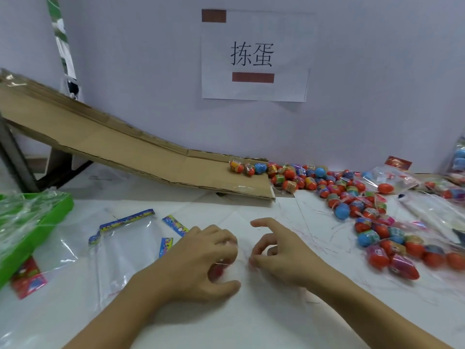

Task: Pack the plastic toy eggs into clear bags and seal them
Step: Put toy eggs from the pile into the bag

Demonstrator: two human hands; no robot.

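Observation:
My left hand [201,258] curls over a red toy egg [217,272] that seems to sit inside a thin clear bag [235,248]; the bag is blurred and hard to outline. Just to its right, my right hand [279,253] pinches the same clear film between thumb and bent fingers, with the index finger raised. A large loose pile of red, blue and wrapped toy eggs [352,197] spreads along the table's right side. Empty clear bags with colourful header strips [125,238] lie flat left of my hands.
A cardboard ramp [125,147] slopes down from the left to the egg pile. A green tray [45,222] holding clear film stands at the left, with a red header card [27,278] below it. Filled bags [392,180] lie at the far right. A paper sign [254,56] hangs on the wall.

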